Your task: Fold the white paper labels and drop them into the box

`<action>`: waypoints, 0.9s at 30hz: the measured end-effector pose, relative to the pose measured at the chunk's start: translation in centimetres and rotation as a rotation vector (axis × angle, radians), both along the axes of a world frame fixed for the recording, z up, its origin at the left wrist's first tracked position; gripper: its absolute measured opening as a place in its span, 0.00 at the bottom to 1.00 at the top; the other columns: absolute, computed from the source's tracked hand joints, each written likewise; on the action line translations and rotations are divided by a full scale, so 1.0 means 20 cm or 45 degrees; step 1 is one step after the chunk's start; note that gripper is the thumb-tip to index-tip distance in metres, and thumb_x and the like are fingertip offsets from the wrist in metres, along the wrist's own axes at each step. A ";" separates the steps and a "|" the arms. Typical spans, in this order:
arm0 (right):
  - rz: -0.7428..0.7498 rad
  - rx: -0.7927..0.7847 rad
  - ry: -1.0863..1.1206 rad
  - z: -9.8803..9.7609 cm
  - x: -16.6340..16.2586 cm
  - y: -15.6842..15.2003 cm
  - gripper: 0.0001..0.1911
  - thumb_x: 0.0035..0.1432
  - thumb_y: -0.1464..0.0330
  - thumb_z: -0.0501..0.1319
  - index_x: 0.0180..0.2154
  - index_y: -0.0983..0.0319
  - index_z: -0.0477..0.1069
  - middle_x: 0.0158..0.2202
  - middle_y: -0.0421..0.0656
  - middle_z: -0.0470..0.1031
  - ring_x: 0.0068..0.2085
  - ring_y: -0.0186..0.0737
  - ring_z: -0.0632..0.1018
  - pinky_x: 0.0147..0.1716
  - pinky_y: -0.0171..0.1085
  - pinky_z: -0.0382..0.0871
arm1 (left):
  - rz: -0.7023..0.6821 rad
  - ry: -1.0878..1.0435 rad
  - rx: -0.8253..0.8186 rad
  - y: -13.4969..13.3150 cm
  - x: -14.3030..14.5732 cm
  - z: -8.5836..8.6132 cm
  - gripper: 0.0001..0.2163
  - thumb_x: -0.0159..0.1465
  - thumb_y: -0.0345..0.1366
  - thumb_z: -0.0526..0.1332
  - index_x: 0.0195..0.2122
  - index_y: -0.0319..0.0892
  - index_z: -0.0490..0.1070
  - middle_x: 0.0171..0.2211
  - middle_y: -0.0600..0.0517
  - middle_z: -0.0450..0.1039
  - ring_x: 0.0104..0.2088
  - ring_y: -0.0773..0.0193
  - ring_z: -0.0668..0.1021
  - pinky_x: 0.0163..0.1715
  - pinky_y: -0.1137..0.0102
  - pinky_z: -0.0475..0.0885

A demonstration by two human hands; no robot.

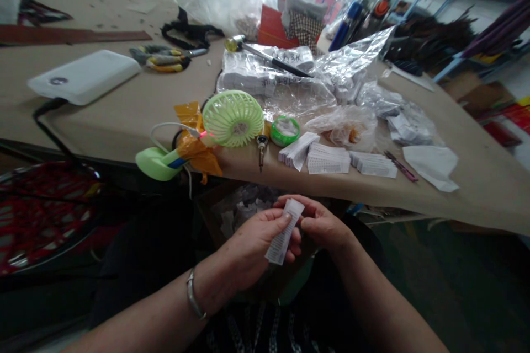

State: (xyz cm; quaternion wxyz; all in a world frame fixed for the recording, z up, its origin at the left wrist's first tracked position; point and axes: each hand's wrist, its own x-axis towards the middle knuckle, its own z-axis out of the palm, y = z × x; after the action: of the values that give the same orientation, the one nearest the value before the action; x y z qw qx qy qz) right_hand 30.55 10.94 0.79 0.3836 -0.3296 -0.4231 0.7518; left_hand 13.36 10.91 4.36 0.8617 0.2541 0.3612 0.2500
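My left hand (256, 240) is closed on a small stack of white printed paper labels (283, 231), pinched under the thumb above my lap. Close beside it, my right hand (325, 223) has curled fingers reaching behind the labels' upper end. Its thumb presses toward the fingers, and what lies between them is hidden. Beyond the hands, at the table's front edge, lie fanned piles of similar labels (328, 159). A round green tub (285, 131) with whitish content stands left of them. Below the table edge, loose paper scraps (248, 204) fill a box.
A green clip fan (233, 118) and a soldering-iron-like tool (261, 149) sit at the front edge. Plastic-wrapped bundles (265, 74) lie behind. Tweezers (401, 166) are at right; a white power bank (85, 77) and pliers (161, 58) at left.
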 end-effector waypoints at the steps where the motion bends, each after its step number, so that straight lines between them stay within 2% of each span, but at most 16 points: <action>1: 0.045 -0.016 0.051 0.00 0.00 0.01 0.26 0.49 0.63 0.67 0.51 0.61 0.69 0.48 0.45 0.73 0.45 0.38 0.74 0.46 0.34 0.68 | -0.015 -0.004 -0.001 -0.01 0.00 0.01 0.13 0.63 0.42 0.58 0.34 0.35 0.69 0.24 0.49 0.69 0.22 0.68 0.72 0.21 0.76 0.68; 8: 0.115 -0.025 0.206 0.00 -0.03 0.03 0.13 0.51 0.68 0.65 0.40 0.64 0.74 0.49 0.48 0.72 0.48 0.42 0.74 0.49 0.38 0.67 | -0.088 -0.009 0.007 -0.03 -0.01 0.00 0.13 0.62 0.42 0.58 0.35 0.34 0.69 0.24 0.49 0.69 0.21 0.70 0.71 0.20 0.77 0.67; 15: 0.152 -0.025 0.126 0.01 -0.04 0.04 0.16 0.48 0.63 0.67 0.39 0.63 0.74 0.47 0.47 0.73 0.44 0.42 0.75 0.45 0.39 0.69 | -0.134 -0.005 0.018 -0.03 -0.02 0.00 0.11 0.62 0.41 0.58 0.33 0.36 0.68 0.23 0.50 0.69 0.19 0.70 0.71 0.19 0.77 0.66; 17: 0.101 0.021 -0.011 0.03 -0.04 0.03 0.19 0.49 0.62 0.67 0.43 0.62 0.73 0.46 0.45 0.74 0.41 0.39 0.75 0.42 0.37 0.70 | -0.120 0.016 0.033 -0.03 -0.02 0.00 0.12 0.62 0.41 0.57 0.31 0.35 0.68 0.22 0.50 0.68 0.19 0.70 0.70 0.19 0.77 0.65; 19: -0.033 0.134 -0.225 0.06 -0.05 0.01 0.21 0.52 0.62 0.65 0.48 0.59 0.70 0.45 0.44 0.74 0.39 0.36 0.75 0.40 0.36 0.70 | -0.073 0.038 0.041 -0.03 -0.03 -0.01 0.12 0.62 0.42 0.57 0.31 0.36 0.68 0.24 0.50 0.69 0.20 0.70 0.71 0.20 0.76 0.65; 23: -0.324 0.450 -0.691 0.12 -0.07 -0.03 0.21 0.55 0.63 0.63 0.50 0.59 0.68 0.47 0.45 0.72 0.44 0.39 0.74 0.49 0.40 0.67 | 0.011 0.041 0.032 -0.03 -0.05 -0.03 0.09 0.63 0.39 0.56 0.36 0.37 0.66 0.26 0.51 0.68 0.23 0.69 0.72 0.22 0.76 0.67; 25: -0.343 0.445 -0.728 0.13 -0.08 -0.03 0.20 0.56 0.63 0.62 0.51 0.58 0.68 0.47 0.44 0.73 0.46 0.39 0.73 0.51 0.40 0.65 | 0.024 0.030 0.035 -0.03 -0.06 -0.03 0.09 0.63 0.38 0.56 0.36 0.37 0.66 0.27 0.51 0.68 0.23 0.69 0.72 0.22 0.75 0.67; 27: -0.282 0.291 -0.539 0.11 -0.08 -0.03 0.21 0.55 0.63 0.63 0.52 0.57 0.67 0.48 0.43 0.73 0.45 0.38 0.74 0.49 0.38 0.67 | 0.036 -0.007 0.043 -0.04 -0.06 -0.04 0.09 0.63 0.39 0.56 0.37 0.37 0.67 0.27 0.51 0.68 0.24 0.69 0.73 0.23 0.75 0.67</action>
State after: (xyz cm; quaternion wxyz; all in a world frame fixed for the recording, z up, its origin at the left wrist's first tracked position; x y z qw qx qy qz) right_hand 28.87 10.29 3.02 0.4010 -0.4784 -0.5376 0.5668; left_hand 12.22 10.20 3.63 0.8546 0.2628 0.3581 0.2690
